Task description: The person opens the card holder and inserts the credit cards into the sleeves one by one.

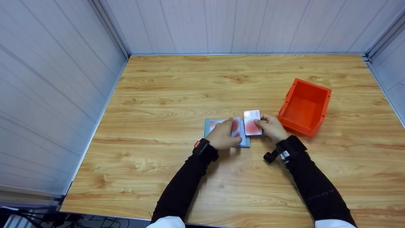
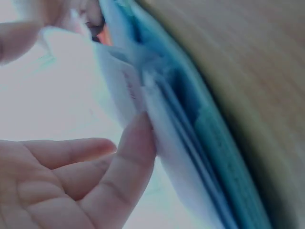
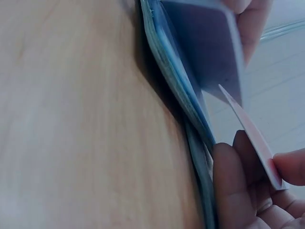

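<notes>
A small card album [image 1: 247,144] with a teal cover lies open on the wooden table. My left hand [image 1: 222,135] is over it, fingers fairly straight and a fingertip against a clear sleeve page [image 2: 178,164], seen edge-on in the left wrist view. In the right wrist view one album page [image 3: 209,52] stands raised from the cover. My right hand [image 1: 272,128] pinches a white card [image 1: 252,123] with a red round print between thumb and fingers, just above the album's right edge. Seen from the right wrist, this card tilts beside the raised page. Part of the album is hidden under my left hand.
An orange plastic bin [image 1: 288,110] stands just right of my right hand, nothing visible inside. Pale panel walls [image 1: 215,28] border the table at the back and both sides. Cables [image 1: 104,221] lie below the table's front left edge.
</notes>
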`<state>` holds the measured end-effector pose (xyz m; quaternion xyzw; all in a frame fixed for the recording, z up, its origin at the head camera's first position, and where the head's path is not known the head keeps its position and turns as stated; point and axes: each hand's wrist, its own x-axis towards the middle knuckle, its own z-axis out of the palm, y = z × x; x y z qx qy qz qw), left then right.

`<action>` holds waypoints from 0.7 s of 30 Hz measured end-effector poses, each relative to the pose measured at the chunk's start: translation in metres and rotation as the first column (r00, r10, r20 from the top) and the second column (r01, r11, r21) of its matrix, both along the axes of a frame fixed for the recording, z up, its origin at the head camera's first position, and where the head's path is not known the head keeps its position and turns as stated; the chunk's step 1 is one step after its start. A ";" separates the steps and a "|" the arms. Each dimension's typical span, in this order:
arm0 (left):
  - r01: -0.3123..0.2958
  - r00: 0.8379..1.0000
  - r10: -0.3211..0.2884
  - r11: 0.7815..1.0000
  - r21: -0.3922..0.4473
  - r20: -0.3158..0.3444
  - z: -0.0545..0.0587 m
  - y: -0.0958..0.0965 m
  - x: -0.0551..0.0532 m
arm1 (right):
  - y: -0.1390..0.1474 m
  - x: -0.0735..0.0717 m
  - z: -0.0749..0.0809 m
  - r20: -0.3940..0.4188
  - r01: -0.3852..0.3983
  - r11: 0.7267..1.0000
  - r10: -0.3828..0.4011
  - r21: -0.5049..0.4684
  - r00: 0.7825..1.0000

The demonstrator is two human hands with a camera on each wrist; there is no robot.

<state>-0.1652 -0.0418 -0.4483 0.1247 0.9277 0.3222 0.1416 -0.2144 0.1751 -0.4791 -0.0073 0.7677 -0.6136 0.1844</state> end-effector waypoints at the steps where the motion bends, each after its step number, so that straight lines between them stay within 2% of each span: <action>1: -0.002 1.000 0.002 0.999 0.035 0.008 0.000 -0.003 0.001 | 0.000 0.000 0.000 0.007 -0.001 1.000 0.001 -0.004 1.000; 4: -0.011 0.999 0.006 0.992 0.127 0.043 0.003 -0.013 0.003 | -0.001 0.000 0.001 0.022 -0.006 1.000 0.007 -0.013 1.000; 9: -0.046 0.991 0.016 0.972 0.229 0.132 0.007 -0.030 0.005 | -0.002 -0.001 0.002 0.044 -0.010 1.000 0.010 0.002 0.999; 14: -0.142 0.974 0.076 0.939 0.312 0.215 0.003 -0.043 0.000 | -0.004 -0.003 0.009 0.094 -0.026 0.999 0.024 0.028 0.995; 16: -0.187 0.966 0.115 0.927 0.324 0.229 0.000 -0.048 -0.003 | -0.007 -0.003 0.013 0.113 -0.046 0.999 0.043 0.023 0.993; 21: -0.255 0.958 0.192 0.909 0.331 0.211 -0.006 -0.058 -0.009 | -0.017 -0.006 0.018 0.125 -0.107 0.993 0.101 0.045 0.987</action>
